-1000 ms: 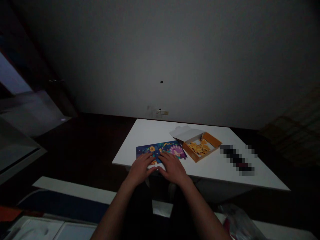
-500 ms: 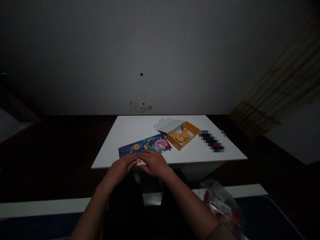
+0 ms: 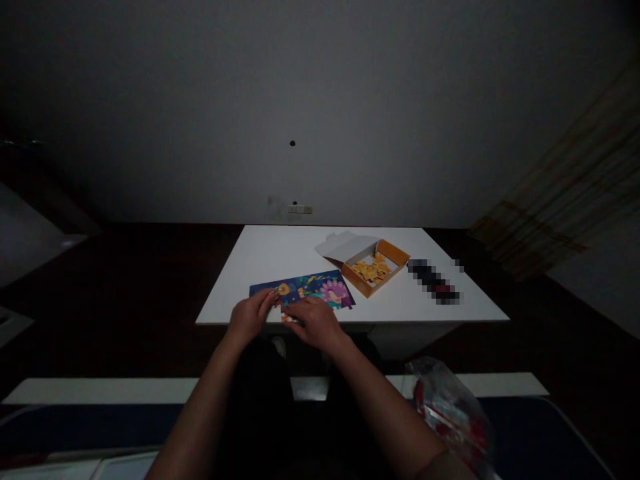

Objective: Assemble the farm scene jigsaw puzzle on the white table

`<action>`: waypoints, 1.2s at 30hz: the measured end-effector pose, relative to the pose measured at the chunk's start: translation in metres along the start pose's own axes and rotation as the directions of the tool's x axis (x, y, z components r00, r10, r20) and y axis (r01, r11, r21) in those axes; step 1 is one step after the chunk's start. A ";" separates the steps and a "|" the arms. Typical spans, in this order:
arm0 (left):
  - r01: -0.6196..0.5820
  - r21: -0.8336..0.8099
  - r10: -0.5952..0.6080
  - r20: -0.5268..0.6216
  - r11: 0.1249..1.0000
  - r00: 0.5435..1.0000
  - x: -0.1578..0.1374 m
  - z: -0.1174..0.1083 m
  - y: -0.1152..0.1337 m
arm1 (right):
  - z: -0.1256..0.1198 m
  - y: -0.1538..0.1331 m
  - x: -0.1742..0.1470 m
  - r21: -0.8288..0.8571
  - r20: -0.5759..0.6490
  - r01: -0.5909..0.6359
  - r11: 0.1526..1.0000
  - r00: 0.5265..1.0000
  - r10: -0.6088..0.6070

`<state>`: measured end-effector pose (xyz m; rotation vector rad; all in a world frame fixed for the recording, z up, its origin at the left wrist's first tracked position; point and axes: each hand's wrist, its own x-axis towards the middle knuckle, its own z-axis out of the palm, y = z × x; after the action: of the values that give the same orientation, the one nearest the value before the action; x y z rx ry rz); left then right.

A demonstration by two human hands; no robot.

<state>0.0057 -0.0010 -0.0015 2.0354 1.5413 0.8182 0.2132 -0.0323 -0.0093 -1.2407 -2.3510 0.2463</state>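
A partly joined jigsaw puzzle (image 3: 310, 283) lies near the front edge of the white table, showing a dark blue scene with a pink-purple shell shape at its right. My left hand (image 3: 250, 316) is at its lower left, thumb and fingers pinched together on the puzzle's edge; what is between them is too small to make out. Beside it, my right hand (image 3: 316, 321) has its fingers and thumb closed around a small orange and white jigsaw piece (image 3: 286, 317) along the lower edge. The fingers partly cover the puzzle's lower side.
Behind the puzzle stands an open orange box (image 3: 363, 283) with loose yellow jigsaw pieces (image 3: 375, 268) inside. To its right lies a pixelated dark object (image 3: 434, 281). A clear plastic bag (image 3: 450, 413) with red contents rests on the bench near my right arm.
My left hand has moved off its flat press beside the right hand, leftward into a pinch. The right fingers have shifted slightly, showing more of the orange and white piece. The view has shifted slightly.
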 end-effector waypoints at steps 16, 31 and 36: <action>0.042 -0.080 -0.050 -0.110 0.996 0.993 0.005 0.001 0.004 | 0.003 0.014 0.018 0.369 -0.270 -0.282 0.886 0.879 0.393; -0.253 -0.093 0.248 -0.063 0.963 0.967 0.004 0.061 0.070 | -0.085 0.086 -0.041 0.379 -0.646 -0.373 0.847 0.548 0.531; -0.344 0.153 0.333 0.094 0.926 0.938 -0.009 0.060 0.053 | -0.131 0.145 -0.051 0.083 -0.649 -0.552 0.830 0.602 0.465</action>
<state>0.0829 -0.0241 -0.0108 2.4732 1.2754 0.7538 0.4073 0.0022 0.0360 -1.7144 -1.3886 -0.1544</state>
